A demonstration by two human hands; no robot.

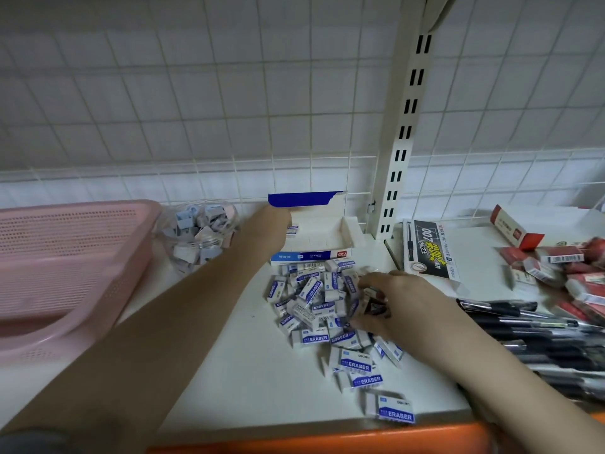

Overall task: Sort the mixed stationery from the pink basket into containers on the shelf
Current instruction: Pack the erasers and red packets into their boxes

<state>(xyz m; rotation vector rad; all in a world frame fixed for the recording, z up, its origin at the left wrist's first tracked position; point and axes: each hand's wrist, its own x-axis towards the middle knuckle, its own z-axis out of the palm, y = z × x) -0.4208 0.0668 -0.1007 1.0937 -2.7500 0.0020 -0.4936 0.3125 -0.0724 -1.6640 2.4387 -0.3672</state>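
Erasers (327, 309) in blue-and-white sleeves lie heaped on the white shelf (229, 371), just in front of an open eraser box (314, 237) with a blue lid flap standing up. The left hand (271, 224) reaches into the left end of that box — its fingers are hidden behind the wrist, so whether it holds anything cannot be told; one eraser shows just beside it inside the box. The right hand (393, 303) rests on the right side of the heap, fingers curled round a few erasers. At the far left sits the pink basket (65, 257), with a clear tub of pale binder clips (199, 234) between it and the box. Right of the slotted upright (402, 142) lie a flat pen box (429, 250), black pens (540, 335) and red-sleeved erasers (569, 273).
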